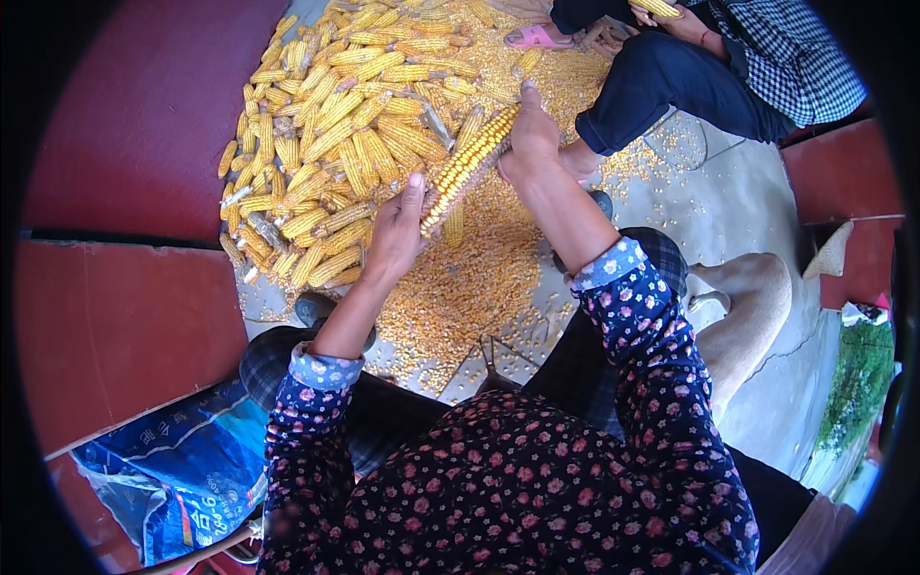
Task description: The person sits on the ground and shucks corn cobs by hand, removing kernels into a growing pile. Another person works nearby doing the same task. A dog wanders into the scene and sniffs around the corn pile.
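A partly shelled ear of corn (471, 165) is stretched between my two hands, slanting up to the right. My left hand (397, 233) grips its lower end, thumb on top. At the upper end, my right hand (533, 129) holds it with the thumb raised along the tip. Rows of yellow kernels face up, while a bare strip of cob shows along the lower right side. Below it spreads a layer of loose corn kernels (460, 287) on the floor. A large heap of corn ears (338, 136) lies just beyond my left hand.
Another person (668, 86) sits at the upper right, holding a corn ear (655, 7). A light-coated animal (751, 309), partly hidden, is beside my right arm. Dark red panels (129, 330) border the left, above a blue printed sack (194, 460).
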Demonstrator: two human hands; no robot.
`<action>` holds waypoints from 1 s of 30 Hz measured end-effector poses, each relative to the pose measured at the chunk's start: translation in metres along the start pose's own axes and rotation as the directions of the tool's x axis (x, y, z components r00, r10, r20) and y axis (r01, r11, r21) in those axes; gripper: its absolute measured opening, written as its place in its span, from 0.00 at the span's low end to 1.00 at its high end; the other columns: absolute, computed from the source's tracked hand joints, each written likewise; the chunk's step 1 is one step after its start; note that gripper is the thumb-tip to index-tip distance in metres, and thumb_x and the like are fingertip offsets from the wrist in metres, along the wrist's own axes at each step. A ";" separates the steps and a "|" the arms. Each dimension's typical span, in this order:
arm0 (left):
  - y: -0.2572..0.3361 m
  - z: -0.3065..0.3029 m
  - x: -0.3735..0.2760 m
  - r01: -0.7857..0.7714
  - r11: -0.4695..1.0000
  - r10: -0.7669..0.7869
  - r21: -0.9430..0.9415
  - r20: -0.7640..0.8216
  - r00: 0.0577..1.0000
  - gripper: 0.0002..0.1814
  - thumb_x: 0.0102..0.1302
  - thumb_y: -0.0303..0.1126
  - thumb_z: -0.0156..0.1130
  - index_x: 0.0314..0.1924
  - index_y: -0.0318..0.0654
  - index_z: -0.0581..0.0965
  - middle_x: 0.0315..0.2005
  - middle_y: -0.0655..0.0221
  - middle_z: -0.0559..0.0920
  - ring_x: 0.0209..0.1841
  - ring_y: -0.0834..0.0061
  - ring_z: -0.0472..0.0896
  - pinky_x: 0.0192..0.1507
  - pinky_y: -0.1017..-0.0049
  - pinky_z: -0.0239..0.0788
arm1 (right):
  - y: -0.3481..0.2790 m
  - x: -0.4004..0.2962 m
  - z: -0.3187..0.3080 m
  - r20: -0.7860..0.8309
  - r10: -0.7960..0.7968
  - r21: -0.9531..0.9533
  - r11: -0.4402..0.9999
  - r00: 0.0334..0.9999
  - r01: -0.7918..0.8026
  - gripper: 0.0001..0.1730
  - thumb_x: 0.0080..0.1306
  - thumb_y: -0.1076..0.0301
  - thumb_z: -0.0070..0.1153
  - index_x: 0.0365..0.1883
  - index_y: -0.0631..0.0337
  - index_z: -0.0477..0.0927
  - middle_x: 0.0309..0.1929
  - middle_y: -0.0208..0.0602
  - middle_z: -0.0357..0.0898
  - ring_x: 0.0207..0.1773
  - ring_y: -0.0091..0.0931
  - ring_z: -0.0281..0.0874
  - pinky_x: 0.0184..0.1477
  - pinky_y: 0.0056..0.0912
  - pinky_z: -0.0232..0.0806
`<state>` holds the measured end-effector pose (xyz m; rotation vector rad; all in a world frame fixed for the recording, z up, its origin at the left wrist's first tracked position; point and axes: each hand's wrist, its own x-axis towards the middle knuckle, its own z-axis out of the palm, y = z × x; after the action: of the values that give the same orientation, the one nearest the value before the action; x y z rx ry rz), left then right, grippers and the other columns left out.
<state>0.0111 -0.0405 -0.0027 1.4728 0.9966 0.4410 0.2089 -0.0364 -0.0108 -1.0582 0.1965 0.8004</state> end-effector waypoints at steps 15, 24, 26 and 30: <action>-0.014 -0.007 0.016 -0.215 0.967 0.248 0.136 -0.308 0.919 0.26 0.71 0.44 0.49 0.18 0.33 0.71 0.11 0.65 0.68 0.14 0.75 0.67 0.18 0.70 0.60 | 0.011 -0.011 0.000 0.020 -0.124 0.036 0.992 0.992 0.123 0.22 0.69 0.61 0.47 0.49 0.74 0.60 0.38 0.46 0.70 0.33 0.34 0.74 0.36 0.41 0.74; -0.023 -0.013 0.026 0.346 0.763 -0.376 -0.547 0.060 0.925 0.24 0.73 0.52 0.41 0.34 0.36 0.69 0.18 0.66 0.71 0.13 0.78 0.62 0.12 0.79 0.49 | 0.000 -0.041 0.011 0.183 -0.488 -0.217 0.826 0.853 0.519 0.16 0.70 0.58 0.47 0.38 0.66 0.69 0.27 0.35 0.74 0.31 0.23 0.71 0.32 0.29 0.65; -0.047 -0.020 0.035 0.387 0.627 -0.391 -0.677 0.156 0.907 0.25 0.73 0.53 0.39 0.38 0.36 0.68 0.21 0.64 0.73 0.13 0.78 0.60 0.12 0.79 0.47 | -0.006 -0.054 0.017 0.292 -0.431 -0.076 0.879 0.854 0.470 0.14 0.71 0.59 0.46 0.35 0.62 0.68 0.24 0.33 0.74 0.28 0.20 0.69 0.30 0.26 0.63; -0.017 -0.007 0.020 0.287 0.672 -0.327 -0.682 0.074 0.942 0.26 0.71 0.56 0.42 0.39 0.37 0.69 0.22 0.66 0.72 0.15 0.77 0.61 0.15 0.77 0.50 | -0.006 -0.031 0.010 0.269 -0.503 -0.072 0.840 0.821 0.538 0.16 0.70 0.57 0.48 0.34 0.62 0.66 0.27 0.37 0.73 0.23 0.26 0.75 0.25 0.29 0.70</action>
<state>0.0112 -0.0223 -0.0233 0.6000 0.9559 0.5305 0.1886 -0.0448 0.0139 -1.0709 -0.3592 0.4343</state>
